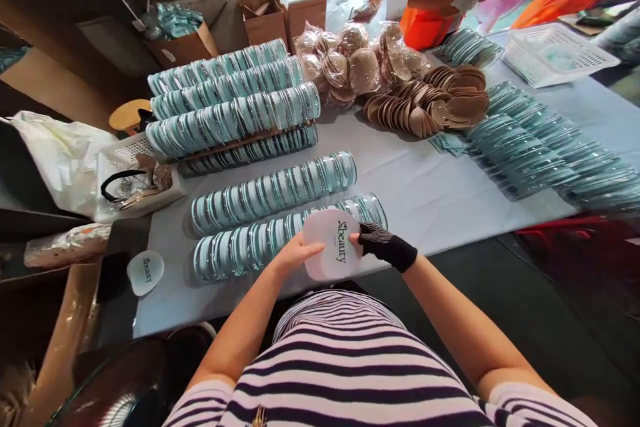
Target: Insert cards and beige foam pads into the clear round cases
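A pale, frosted, rounded flat piece [327, 260] with dark "beauty" lettering is held upright between my two hands, its lettering running sideways. My bare left hand [295, 252] grips its left edge, the thumb lying on the front face. In a black fingerless glove, my right hand [383, 243] pinches the opposite edge. Just behind the piece lies a long row of clear round-edged packs [245, 250], partly hidden by it. A second similar row [275, 190] runs parallel farther back. Another lettered piece [145, 272] rests at the table's left corner.
Stacked rows of packs [235, 110] stand at the back left beside a white basket [177, 190]. Brown pads [425, 103] and bagged pads [363, 67] lie at the back middle. More clear packs [530, 153] fill the right side. Two people in orange work beyond the table [400, 180].
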Motion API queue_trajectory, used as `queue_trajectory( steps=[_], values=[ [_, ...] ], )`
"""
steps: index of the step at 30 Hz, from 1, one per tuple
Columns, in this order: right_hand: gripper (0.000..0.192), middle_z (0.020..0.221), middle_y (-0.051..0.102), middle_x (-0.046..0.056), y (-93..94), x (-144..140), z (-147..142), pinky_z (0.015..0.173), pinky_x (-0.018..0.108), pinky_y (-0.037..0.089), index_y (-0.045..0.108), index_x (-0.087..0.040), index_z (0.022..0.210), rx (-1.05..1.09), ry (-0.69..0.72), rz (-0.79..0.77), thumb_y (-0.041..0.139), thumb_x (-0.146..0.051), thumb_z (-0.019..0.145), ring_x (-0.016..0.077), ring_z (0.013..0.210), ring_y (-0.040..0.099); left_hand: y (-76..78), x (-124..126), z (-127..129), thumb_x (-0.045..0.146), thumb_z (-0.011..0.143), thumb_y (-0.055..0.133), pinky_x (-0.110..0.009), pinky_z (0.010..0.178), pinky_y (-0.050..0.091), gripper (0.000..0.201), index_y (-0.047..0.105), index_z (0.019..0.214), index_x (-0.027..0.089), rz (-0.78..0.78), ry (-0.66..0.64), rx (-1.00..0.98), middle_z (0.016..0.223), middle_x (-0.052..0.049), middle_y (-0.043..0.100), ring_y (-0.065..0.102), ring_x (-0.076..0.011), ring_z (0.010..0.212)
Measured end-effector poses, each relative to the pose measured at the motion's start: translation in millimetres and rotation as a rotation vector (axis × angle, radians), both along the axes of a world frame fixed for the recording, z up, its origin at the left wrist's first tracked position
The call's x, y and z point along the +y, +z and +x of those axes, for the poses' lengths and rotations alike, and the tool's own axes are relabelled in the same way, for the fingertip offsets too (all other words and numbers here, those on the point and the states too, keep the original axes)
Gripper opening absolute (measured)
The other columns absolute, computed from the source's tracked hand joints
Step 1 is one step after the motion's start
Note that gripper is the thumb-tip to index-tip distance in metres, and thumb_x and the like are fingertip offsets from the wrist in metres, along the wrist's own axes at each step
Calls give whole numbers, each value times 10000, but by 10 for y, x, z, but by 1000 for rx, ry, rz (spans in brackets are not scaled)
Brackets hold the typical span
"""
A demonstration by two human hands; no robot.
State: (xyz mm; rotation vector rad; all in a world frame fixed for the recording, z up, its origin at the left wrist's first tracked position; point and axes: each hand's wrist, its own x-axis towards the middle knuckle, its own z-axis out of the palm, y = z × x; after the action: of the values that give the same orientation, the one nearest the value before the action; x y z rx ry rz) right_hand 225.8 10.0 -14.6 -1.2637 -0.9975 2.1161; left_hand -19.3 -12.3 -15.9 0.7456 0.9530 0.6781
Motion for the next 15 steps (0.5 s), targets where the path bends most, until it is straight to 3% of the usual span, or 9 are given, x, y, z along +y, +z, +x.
queue_trajectory(
  steps=[3, 7, 10, 13, 15],
  values=[
    [541, 829, 730, 108, 103, -88, -4, 611, 321, 556, 702, -110, 1003, 111, 25, 15, 813, -465, 610, 222, 723, 679, 33, -4, -12, 382, 534, 880, -519, 868, 531, 608, 717, 1062, 129, -93, 24, -215, 1005, -177, 738, 681, -392, 976],
    [614, 987, 727, 105, 31, -54, -125, 622, 327, 573, 623, -154, 1226, -32, -255, 120, 676, -546, 756, 220, 802, 683, -118, 111, 100, 365, 544, 877, -516, 946, 503, 567, 720, 1025, 110, -24, 267, -129, 1002, -173, 741, 679, -364, 1005],
    [650, 1260, 644, 93, -120, -61, -226, 813, 423, 578, 507, -238, 1380, -246, -331, 317, 612, -514, 801, 265, 1086, 636, -295, 187, 145, 363, 556, 872, -477, 977, 495, 538, 723, 1008, 113, 24, 422, -42, 1032, -152, 743, 675, -328, 1029],
    [659, 1447, 503, 102, -205, -187, -329, 1083, 501, 408, 502, -229, 1397, -571, -305, 600, 625, -451, 789, 299, 1346, 448, -414, 210, 143, 348, 565, 866, -467, 962, 508, 513, 722, 997, 112, 6, 517, 6, 1038, -143, 745, 680, -312, 1015],
    [633, 1482, 463, 107, -223, -284, -441, 1150, 498, 319, 505, -208, 1395, -671, -292, 751, 601, -438, 812, 292, 1388, 394, -459, 221, 149, 321, 579, 858, -470, 954, 514, 481, 720, 991, 113, -23, 564, 37, 1030, -140, 746, 683, -308, 1010]
  ],
)
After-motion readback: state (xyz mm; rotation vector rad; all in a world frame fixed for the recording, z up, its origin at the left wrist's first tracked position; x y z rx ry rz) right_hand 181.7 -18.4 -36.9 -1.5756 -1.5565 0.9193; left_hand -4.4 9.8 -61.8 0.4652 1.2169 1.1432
